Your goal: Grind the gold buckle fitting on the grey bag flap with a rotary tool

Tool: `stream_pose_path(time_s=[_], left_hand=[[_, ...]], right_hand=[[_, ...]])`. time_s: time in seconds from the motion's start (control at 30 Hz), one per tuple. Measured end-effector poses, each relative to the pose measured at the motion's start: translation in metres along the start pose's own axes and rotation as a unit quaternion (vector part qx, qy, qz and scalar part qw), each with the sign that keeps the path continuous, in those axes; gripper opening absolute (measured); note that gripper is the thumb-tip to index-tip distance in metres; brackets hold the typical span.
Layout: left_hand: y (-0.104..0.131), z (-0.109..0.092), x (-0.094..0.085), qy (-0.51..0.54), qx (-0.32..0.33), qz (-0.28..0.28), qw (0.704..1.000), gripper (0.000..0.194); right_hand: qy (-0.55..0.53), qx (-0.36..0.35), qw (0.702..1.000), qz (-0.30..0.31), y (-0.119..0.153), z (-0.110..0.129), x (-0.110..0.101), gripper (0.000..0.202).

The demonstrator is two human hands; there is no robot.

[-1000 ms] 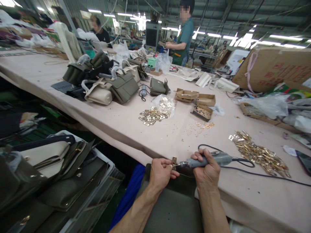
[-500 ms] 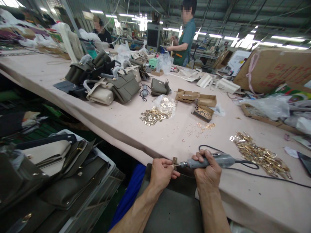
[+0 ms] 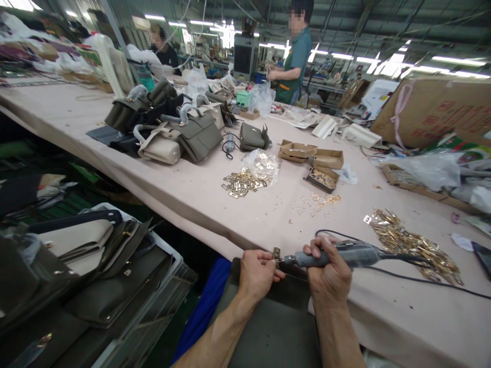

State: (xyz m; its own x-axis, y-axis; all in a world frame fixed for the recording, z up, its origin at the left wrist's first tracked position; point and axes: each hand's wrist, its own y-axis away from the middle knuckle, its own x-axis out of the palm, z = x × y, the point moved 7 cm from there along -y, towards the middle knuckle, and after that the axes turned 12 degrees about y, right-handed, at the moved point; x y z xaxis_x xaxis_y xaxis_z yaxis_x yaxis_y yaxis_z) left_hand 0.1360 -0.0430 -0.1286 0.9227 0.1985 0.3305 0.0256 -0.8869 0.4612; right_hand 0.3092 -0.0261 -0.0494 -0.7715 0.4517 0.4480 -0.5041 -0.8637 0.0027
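Note:
My right hand (image 3: 329,271) is wrapped round a grey electric screwdriver (image 3: 355,254), whose tip points left. That tip meets a small gold metal plate (image 3: 276,252) at the edge of a dark olive leather piece (image 3: 272,332) on my lap. My left hand (image 3: 256,273) pinches the plate with thumb and fingers, close beside the tip. Gold clasp parts (image 3: 418,248) are heaped to the right of the screwdriver. Farther up the table lie gold plates (image 3: 241,184) and scattered tiny screws (image 3: 326,199).
Bags (image 3: 199,137) stand at the table's left, with cardboard boxes (image 3: 322,177) near the middle. A crate (image 3: 169,255) of leather bags is at the lower left. A black cable (image 3: 433,280) crosses the right side. A person (image 3: 299,51) stands behind the table; another is farther left.
Both hands keep nearly the same place and grip. The cable behind the screwdriver has shifted, and the standing person's hands have moved slightly. The whole view has shifted a little.

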Motion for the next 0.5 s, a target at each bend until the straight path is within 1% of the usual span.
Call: stream_pose_path(time_s=[0.1,0.27,0.4,0.5], left_hand=[[0.000,-0.001,0.001,-0.014,0.001,-0.007,1.000,0.009],[0.001,-0.002,0.002,-0.030,0.007,-0.014,0.999,0.006],[0.001,-0.003,0.002,-0.034,0.011,-0.017,0.999,0.008],[0.001,-0.003,0.002,-0.038,0.011,-0.018,0.999,0.009]], right_hand=[[0.039,-0.036,0.999,0.002,0.007,0.009,0.010,0.026],[0.085,-0.104,0.990,0.033,0.021,0.024,0.032,0.019],[0.139,-0.143,0.977,0.071,0.029,0.028,0.044,0.014],[0.183,-0.174,0.963,0.095,0.033,0.028,0.047,0.013]])
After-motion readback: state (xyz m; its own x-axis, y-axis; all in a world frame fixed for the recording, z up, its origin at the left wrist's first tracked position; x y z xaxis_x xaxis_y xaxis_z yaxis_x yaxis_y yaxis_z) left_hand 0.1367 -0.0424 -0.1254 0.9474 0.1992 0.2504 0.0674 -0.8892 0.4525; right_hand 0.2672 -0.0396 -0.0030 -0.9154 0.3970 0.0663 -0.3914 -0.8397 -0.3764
